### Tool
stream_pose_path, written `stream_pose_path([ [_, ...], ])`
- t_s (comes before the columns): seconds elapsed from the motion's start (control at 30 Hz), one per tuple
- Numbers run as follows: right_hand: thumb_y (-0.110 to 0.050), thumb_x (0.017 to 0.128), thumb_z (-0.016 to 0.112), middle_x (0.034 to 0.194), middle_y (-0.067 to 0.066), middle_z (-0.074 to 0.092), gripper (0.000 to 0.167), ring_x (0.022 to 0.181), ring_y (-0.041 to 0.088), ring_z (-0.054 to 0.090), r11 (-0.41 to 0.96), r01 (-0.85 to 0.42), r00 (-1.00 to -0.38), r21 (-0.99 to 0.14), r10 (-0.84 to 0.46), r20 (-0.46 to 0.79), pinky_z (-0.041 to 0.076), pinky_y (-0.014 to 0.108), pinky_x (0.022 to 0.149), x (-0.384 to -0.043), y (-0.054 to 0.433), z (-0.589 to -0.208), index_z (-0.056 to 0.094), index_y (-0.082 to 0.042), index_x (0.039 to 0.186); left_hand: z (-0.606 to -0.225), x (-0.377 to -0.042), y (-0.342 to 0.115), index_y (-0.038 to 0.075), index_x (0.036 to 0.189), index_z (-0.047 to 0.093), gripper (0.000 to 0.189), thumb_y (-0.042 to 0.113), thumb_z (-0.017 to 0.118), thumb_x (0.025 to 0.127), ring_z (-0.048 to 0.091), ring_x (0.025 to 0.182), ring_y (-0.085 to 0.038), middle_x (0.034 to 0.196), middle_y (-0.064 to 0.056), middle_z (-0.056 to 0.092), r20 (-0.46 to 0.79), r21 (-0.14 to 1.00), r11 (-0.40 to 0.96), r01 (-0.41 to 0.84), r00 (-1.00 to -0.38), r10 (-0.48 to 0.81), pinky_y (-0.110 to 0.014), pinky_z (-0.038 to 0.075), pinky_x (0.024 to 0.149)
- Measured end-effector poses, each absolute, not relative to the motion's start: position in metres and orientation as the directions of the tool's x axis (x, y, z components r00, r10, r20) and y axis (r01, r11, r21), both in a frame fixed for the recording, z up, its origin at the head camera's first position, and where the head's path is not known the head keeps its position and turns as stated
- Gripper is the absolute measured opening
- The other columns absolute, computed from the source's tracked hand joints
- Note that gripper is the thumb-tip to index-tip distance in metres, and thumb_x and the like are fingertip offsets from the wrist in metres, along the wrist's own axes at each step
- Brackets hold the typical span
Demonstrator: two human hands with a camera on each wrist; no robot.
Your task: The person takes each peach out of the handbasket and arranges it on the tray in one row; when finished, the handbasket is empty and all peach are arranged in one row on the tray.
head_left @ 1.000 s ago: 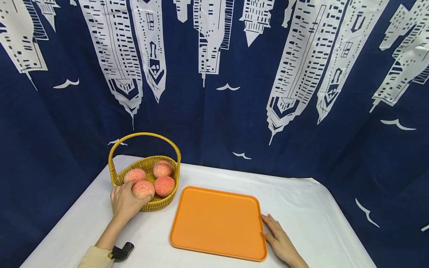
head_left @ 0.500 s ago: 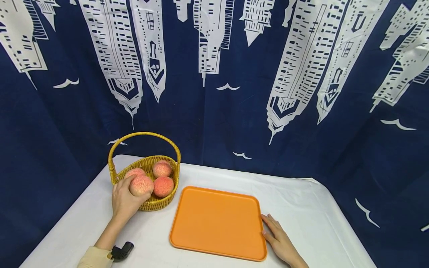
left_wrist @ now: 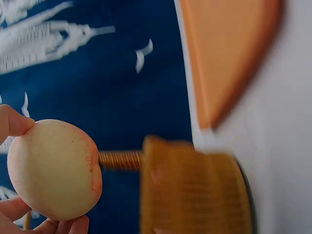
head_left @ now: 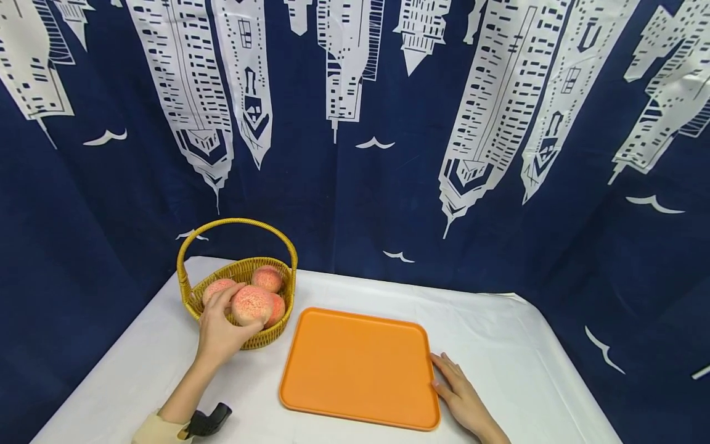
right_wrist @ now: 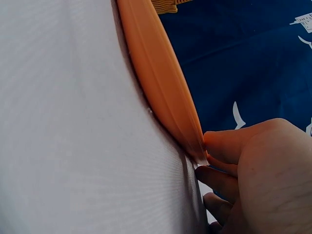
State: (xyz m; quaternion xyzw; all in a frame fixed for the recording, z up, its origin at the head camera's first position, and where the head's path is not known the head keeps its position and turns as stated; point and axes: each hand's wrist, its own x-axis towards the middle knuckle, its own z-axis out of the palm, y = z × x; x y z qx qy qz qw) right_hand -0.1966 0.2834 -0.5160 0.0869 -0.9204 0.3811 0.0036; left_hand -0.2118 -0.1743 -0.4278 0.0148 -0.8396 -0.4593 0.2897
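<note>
Lower left of the head view, the left hand (head_left: 222,333) curls fingers round a peach (head_left: 251,305) above the basket (head_left: 263,338) — lower right, the right hand (head_left: 461,398), fingers nearly straight, touches the tray (head_left: 359,370).

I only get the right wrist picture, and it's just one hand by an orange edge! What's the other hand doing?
Observer: In the head view, the left hand holds a peach.
Child: Ooh! Are there more?
Observer: Yes, three more peaches sit in the basket.
Child: And my orange thing, what shape is it really?
Observer: It's an orange tray, a rectangle with rounded corners.
</note>
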Motion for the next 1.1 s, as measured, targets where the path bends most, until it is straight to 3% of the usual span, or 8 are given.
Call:
stream_pose_path([
  [0.13, -0.026, 0.098, 0.054, 0.154, 0.017, 0.038, 0.053, 0.148, 0.038, 0.02, 0.699, -0.145, -0.987, -0.701, -0.15, 0.055, 0.0, 0.032, 0.122, -0.197, 0.283, -0.516, 0.043, -0.009, 0.147, -0.422, -0.211, -0.149, 0.004, 0.128, 0.06, 0.074, 0.013, 0.085, 0.058, 0.056, 0.106, -0.034, 0.125, -0.018, 0.058, 0.503, 0.755, 0.575, 0.314, -0.84, -0.203, -0.047, 0.04, 0.09],
  [0.27, -0.027, 0.098, 0.054, 0.154, 0.017, 0.038, 0.053, 0.148, 0.038, 0.02, 0.706, -0.14, -0.988, -0.694, -0.149, 0.048, 0.006, 0.052, 0.118, -0.197, 0.283, -0.515, 0.043, -0.01, 0.147, -0.419, -0.213, -0.116, 0.006, 0.127, 0.061, 0.073, 0.011, 0.084, 0.058, 0.055, 0.108, -0.028, 0.126, -0.014, 0.058, 0.503, 0.764, 0.513, 0.39, -0.859, -0.097, -0.046, 0.047, 0.09],
  [0.37, -0.026, 0.099, 0.055, 0.153, 0.017, 0.039, 0.053, 0.148, 0.038, 0.021, 0.705, -0.151, -0.986, -0.693, -0.156, 0.056, 0.004, 0.045, 0.12, -0.197, 0.282, -0.516, 0.043, -0.009, 0.147, -0.42, -0.214, -0.091, 0.008, 0.126, 0.062, 0.072, 0.012, 0.084, 0.059, 0.055, 0.107, -0.023, 0.124, -0.009, 0.059, 0.488, 0.781, 0.468, 0.414, -0.871, -0.045, -0.044, 0.05, 0.088],
  [0.47, -0.024, 0.098, 0.055, 0.153, 0.018, 0.04, 0.052, 0.148, 0.038, 0.021, 0.698, -0.169, -0.984, -0.696, -0.16, 0.079, -0.001, 0.025, 0.12, -0.196, 0.281, -0.517, 0.043, -0.008, 0.147, -0.424, -0.216, -0.065, 0.01, 0.125, 0.063, 0.071, 0.014, 0.085, 0.058, 0.056, 0.105, -0.02, 0.121, -0.006, 0.06, 0.482, 0.789, 0.439, 0.431, -0.876, -0.006, -0.042, 0.05, 0.086],
  [0.63, -0.023, 0.098, 0.055, 0.15, 0.02, 0.042, 0.051, 0.146, 0.042, 0.024, 0.686, -0.217, -0.976, -0.695, -0.173, 0.134, -0.006, 0.001, 0.108, -0.195, 0.282, -0.517, 0.045, -0.006, 0.145, -0.438, -0.222, -0.019, 0.013, 0.124, 0.062, 0.07, 0.017, 0.086, 0.058, 0.054, 0.104, -0.018, 0.119, -0.004, 0.06, 0.439, 0.808, 0.395, 0.438, -0.894, 0.091, -0.037, 0.05, 0.083],
  [0.8, -0.022, 0.098, 0.055, 0.15, 0.021, 0.043, 0.05, 0.145, 0.043, 0.025, 0.686, -0.23, -0.973, -0.69, -0.181, 0.144, -0.006, -0.003, 0.104, -0.196, 0.282, -0.518, 0.045, -0.006, 0.145, -0.451, -0.226, 0.019, 0.016, 0.123, 0.062, 0.07, 0.017, 0.085, 0.058, 0.053, 0.107, -0.02, 0.118, -0.002, 0.059, 0.395, 0.82, 0.386, 0.423, -0.906, 0.154, -0.04, 0.047, 0.087],
  [1.0, -0.022, 0.098, 0.055, 0.151, 0.02, 0.041, 0.051, 0.146, 0.041, 0.024, 0.696, -0.2, -0.979, -0.689, -0.165, 0.118, -0.004, 0.016, 0.118, -0.196, 0.282, -0.517, 0.045, -0.007, 0.146, -0.465, -0.228, 0.05, 0.017, 0.123, 0.062, 0.069, 0.02, 0.086, 0.058, 0.052, 0.109, -0.02, 0.118, 0.0, 0.06, 0.353, 0.831, 0.387, 0.401, -0.916, 0.191, -0.037, 0.045, 0.09],
  [1.1, -0.02, 0.098, 0.055, 0.152, 0.019, 0.04, 0.051, 0.146, 0.041, 0.024, 0.697, -0.194, -0.98, -0.69, -0.161, 0.114, -0.004, 0.013, 0.117, -0.196, 0.282, -0.516, 0.045, -0.007, 0.146, -0.474, -0.23, 0.063, 0.017, 0.122, 0.062, 0.068, 0.023, 0.086, 0.059, 0.052, 0.111, -0.019, 0.118, 0.001, 0.059, 0.321, 0.835, 0.399, 0.379, -0.924, 0.206, -0.036, 0.045, 0.091],
])
